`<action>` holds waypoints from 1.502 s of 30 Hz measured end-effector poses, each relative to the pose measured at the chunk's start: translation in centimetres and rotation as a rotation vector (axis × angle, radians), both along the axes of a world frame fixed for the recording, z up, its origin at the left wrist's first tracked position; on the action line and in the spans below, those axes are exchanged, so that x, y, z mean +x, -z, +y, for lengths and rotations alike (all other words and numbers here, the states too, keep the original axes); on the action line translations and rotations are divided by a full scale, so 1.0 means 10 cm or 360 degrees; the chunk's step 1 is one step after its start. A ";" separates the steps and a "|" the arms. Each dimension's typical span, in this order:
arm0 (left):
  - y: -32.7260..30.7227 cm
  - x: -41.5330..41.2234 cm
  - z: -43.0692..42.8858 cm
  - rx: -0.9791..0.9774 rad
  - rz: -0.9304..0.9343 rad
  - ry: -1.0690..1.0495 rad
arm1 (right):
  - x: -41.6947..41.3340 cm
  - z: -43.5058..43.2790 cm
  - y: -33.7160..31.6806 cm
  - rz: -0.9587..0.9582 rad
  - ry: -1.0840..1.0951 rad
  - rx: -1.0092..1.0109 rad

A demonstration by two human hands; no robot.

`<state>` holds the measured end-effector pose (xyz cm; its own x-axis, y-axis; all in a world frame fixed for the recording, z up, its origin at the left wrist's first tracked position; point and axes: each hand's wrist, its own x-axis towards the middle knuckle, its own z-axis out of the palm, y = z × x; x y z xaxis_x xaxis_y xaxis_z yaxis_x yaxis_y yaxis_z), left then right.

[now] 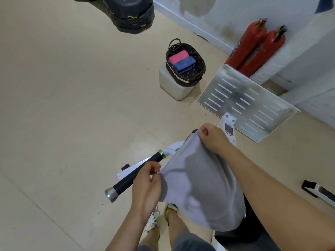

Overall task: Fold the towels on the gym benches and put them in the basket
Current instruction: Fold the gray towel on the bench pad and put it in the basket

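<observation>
Corners of the grey towel point(197, 185) are pinched by left hand point(146, 187) and right hand point(213, 137), and slack below the fingers point(154, 167) could snag the handle point(125, 182).

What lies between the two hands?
The towel: its top edge runs from the left hand to the right hand, each pinching a corner, as the head view shows.

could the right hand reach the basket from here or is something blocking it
Probably not yet. The right hand pinches a corner of the grey towel, and the basket stands well ahead on a white block. Only bare floor lies between, so stepping closer should do.
</observation>
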<state>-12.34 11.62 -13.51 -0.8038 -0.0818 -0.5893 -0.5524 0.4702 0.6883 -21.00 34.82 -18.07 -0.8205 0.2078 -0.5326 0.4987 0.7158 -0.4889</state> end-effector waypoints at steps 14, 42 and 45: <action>0.40 -1.22 1.00 -0.0373 0.0008 0.0830 | 0.01 -0.01 0.19 0.0039 0.0280 -0.0177; -0.60 -0.80 1.04 0.0251 0.0260 0.0414 | 0.54 0.18 -0.98 0.0565 0.0415 -0.0801; -0.67 -0.73 1.06 0.0250 0.0295 0.0368 | 0.62 0.19 -1.05 0.0631 0.0502 -0.0805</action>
